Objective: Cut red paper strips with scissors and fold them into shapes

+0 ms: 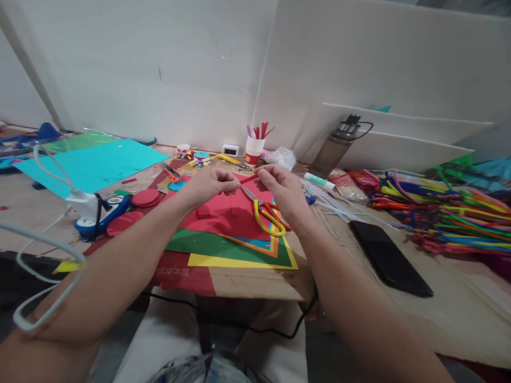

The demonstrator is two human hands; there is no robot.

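My left hand [211, 186] and my right hand [281, 191] are raised over the paper, each pinching one end of a narrow red strip [249, 179], perhaps of paper. Beneath them lies a red sheet [215, 215] on top of a green sheet [187, 240], a yellow sheet [239, 261] and other coloured sheets. Scissors with yellow handles [273, 231] rest on the red sheet, close under my right hand. Something with red handles lies against them, partly hidden by my right hand. A small red piece [199, 213] is near my left wrist.
Red paper discs [124, 223] and a blue glue gun [109, 215] are at left, by a turquoise sheet [96, 162]. A paper cup [254, 151] with red strips stands behind. A bottle [333, 151], pipe cleaners [451, 210] and a black phone [389, 258] occupy the right.
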